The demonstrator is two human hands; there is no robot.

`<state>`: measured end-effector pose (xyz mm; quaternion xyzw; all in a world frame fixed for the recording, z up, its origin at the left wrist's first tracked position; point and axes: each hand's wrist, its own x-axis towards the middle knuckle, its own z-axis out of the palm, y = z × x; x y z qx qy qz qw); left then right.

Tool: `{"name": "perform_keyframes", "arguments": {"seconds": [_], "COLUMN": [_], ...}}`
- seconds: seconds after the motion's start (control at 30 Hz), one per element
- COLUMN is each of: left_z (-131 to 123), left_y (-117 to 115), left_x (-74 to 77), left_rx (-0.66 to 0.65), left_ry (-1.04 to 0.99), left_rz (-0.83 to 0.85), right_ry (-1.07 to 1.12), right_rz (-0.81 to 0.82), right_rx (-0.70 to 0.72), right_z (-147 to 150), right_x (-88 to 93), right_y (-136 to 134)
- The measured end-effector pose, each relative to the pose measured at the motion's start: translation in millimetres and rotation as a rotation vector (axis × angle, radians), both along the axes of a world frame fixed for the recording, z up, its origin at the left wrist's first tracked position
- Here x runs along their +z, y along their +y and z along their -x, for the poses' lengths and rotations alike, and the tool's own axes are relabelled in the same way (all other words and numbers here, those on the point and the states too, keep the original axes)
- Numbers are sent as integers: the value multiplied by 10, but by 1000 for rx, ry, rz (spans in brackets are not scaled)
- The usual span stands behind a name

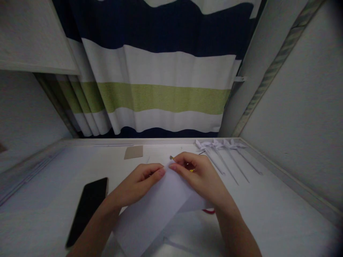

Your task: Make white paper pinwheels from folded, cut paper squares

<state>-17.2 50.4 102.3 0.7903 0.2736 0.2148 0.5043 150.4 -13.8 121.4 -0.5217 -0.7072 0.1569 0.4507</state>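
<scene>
A sheet of white paper (155,214) is raised above the white table, tilted, with a folded flap on its right side. My left hand (142,180) pinches its top edge between thumb and curled fingers. Close beside it, my right hand (194,171) pinches the same sheet near its upper corner. The two thumbs lie on the near face of the paper, a small gap apart. Something yellow shows behind my right fingers, mostly hidden. A bit of red (209,211) peeks out under the paper by my right wrist; its kind is hidden.
A black phone (88,210) lies left of my left forearm. A brown cardboard square (133,152) is toward the back. Several white paper pinwheels (217,144) on sticks lie at the back right. A striped curtain (160,96) hangs beyond the table, with walls on both sides.
</scene>
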Motion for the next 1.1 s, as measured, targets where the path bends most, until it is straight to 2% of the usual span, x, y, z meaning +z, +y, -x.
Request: {"name": "perform_keyframes", "arguments": {"seconds": [0.23,0.43,0.6,0.73,0.83,1.0,1.1], "left_z": [-141,-168,-144,-85,-13,152,249], "left_y": [93,113,62,-53,-167,-367,-451], "left_x": [-114,-262,-433,-502,-523,-603,-651], "left_rx": [44,106,151,177,192,241,230], "left_ry": [-57,-25,-12,4,40,174,166], "left_rz": [115,88,76,81,65,26,91], "right_ry": [9,9,21,37,53,86,73], "right_rz": [100,194,243,265,243,183,160], "right_rx": [68,136,203,229,198,57,-8], "right_z": [-154,-217,-204,-178,-217,-440,-550], "right_x": [-129,-255,-352,-375,-332,-211,-180], "right_y": [277,473,605,636,611,557,540]}}
